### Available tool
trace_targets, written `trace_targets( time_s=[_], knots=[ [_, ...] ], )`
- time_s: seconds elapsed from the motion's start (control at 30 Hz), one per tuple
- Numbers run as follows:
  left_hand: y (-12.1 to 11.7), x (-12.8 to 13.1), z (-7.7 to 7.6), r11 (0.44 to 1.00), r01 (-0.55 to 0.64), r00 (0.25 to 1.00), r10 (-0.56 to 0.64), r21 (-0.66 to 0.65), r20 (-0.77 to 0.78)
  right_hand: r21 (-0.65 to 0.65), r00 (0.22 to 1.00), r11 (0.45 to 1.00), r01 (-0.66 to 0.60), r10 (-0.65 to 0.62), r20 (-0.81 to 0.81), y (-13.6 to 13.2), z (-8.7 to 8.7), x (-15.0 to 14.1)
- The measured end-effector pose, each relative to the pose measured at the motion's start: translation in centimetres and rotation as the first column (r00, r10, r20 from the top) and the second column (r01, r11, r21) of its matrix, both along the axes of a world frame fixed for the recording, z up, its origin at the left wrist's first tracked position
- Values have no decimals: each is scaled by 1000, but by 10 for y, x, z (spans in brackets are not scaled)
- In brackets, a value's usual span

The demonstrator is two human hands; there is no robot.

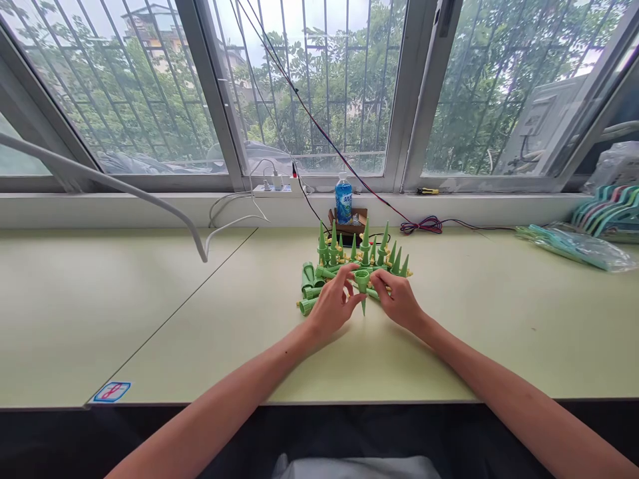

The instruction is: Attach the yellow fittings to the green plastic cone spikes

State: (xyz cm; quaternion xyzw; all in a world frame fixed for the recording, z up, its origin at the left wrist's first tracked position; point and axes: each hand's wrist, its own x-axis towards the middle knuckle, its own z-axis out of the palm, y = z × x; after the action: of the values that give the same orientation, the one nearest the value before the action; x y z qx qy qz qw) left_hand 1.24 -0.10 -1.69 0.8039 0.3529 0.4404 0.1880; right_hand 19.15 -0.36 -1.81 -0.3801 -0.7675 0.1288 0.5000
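My left hand (335, 301) holds a green plant watering spike (363, 281) between thumb and fingers. The spike is upright, its wide open end at the top and its point downward, just above the table. Close against its right side is my right hand (397, 296), with thumb and forefinger pinched together; whatever small part they grip is hidden. Behind both hands stand several more green spikes (366, 243) with small yellow valves, points up. Other green spikes (308, 305) lie on their sides to the left of my left hand.
A pale green table (200, 332) runs below a window. At the back are a blue-labelled bottle (343, 199), a small cardboard box (360, 218), a power strip (274, 190) and a coiled cable (424, 225). Bagged hangers (606, 211) lie right. A white tube (124, 186) arches over the left.
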Motion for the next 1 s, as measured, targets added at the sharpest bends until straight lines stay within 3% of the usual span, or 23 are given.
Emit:
trace_targets(
  time_s=[0.37,0.73,1.0],
  knots=[
    [3,-6,4,991,-14,987,35,135,-159,-56,999,998,-27,26,-24,0,0,0],
    [5,-8,7,974,51,984,-11,223,-179,-114,996,991,-64,56,-70,0,1,-1],
    [10,-11,6,964,33,973,29,264,-230,-150,997,986,-75,71,-32,0,0,-2]
  ],
)
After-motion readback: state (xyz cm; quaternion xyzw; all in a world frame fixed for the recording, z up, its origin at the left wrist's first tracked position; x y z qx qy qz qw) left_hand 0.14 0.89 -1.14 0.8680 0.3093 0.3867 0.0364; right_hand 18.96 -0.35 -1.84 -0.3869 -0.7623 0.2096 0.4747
